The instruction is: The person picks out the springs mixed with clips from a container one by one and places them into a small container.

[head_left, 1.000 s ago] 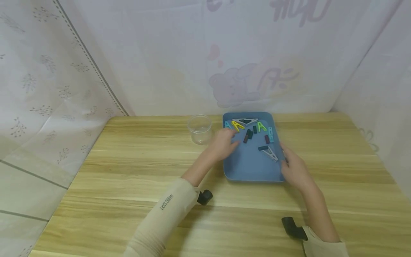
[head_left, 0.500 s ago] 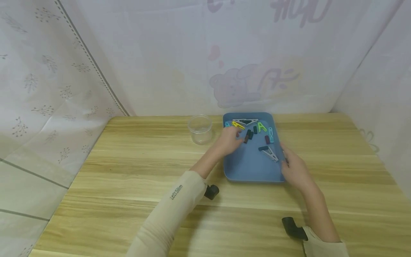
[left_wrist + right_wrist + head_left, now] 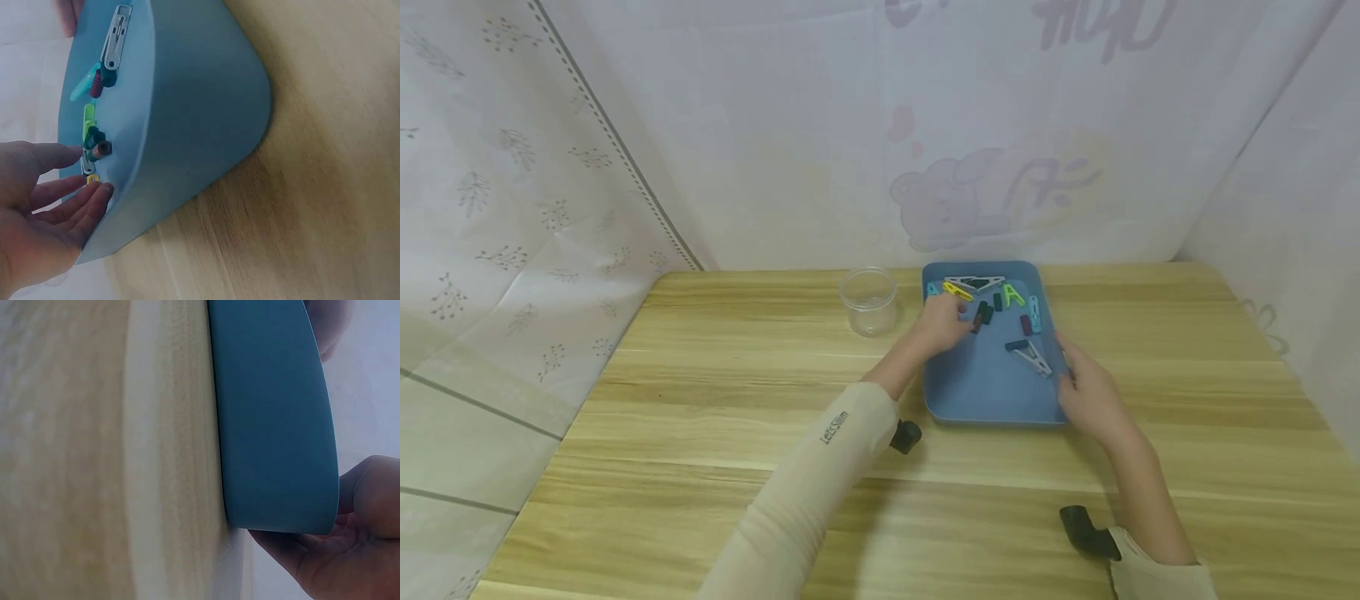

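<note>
A blue tray (image 3: 981, 387) holds several plastic clothespins and short dark cylinders. My left hand (image 3: 943, 323) is inside its left side, beside a brown cylinder (image 3: 977, 324) and dark green ones (image 3: 987, 315). In the left wrist view, thumb and fingers are loosely bent and spread apart, near the yellow clothespin (image 3: 93, 179). My right hand (image 3: 1088, 398) grips the tray's right wall, with fingers on the outside and underneath. A grey clothespin (image 3: 1033, 361), a light blue one (image 3: 1034, 315), a green one (image 3: 1012, 295) and a dark red cylinder (image 3: 1026, 325) lie in the tray.
A clear round plastic jar (image 3: 870, 312) stands left of the tray, close to my left wrist. The wooden table (image 3: 722, 375) ends at a printed curtain (image 3: 790, 150) behind.
My left hand has moved right within the tray, from the yellow clothespin toward the brown cylinder. The right hand keeps its grip on the tray, which has hardly moved.
</note>
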`<control>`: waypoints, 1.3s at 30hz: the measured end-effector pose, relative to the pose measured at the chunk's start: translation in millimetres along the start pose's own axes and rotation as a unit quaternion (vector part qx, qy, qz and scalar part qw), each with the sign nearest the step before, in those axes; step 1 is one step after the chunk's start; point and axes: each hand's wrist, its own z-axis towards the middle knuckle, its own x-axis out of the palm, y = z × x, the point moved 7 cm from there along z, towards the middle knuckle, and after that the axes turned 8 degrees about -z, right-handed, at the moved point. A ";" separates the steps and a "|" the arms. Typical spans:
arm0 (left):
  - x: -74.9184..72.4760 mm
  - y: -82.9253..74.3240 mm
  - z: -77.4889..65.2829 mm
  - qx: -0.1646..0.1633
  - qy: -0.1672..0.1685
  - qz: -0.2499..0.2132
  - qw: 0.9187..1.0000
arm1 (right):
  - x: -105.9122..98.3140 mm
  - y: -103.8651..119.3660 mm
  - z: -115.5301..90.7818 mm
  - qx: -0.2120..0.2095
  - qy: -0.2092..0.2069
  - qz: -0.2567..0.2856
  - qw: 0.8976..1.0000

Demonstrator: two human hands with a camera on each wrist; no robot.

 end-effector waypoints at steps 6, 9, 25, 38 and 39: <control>2.1 1.6 6.8 -0.035 -0.007 -0.003 0.999 | -0.6 1.2 0.6 -0.004 -0.006 0.000 1.000; 3.3 1.9 9.6 -0.043 -0.010 0.008 0.999 | -1.0 1.4 0.5 -0.007 -0.009 -0.002 1.000; 17.1 8.1 13.5 -0.105 -0.021 -0.041 0.993 | -1.0 1.9 -0.3 -0.004 -0.004 -0.006 1.000; 18.7 10.0 10.6 -0.110 -0.072 -0.064 0.989 | -1.1 2.9 -1.1 -0.001 -0.002 -0.002 1.000; 18.8 10.2 10.5 -0.111 -0.074 -0.064 0.989 | -1.1 2.7 -1.1 -0.001 -0.002 -0.001 1.000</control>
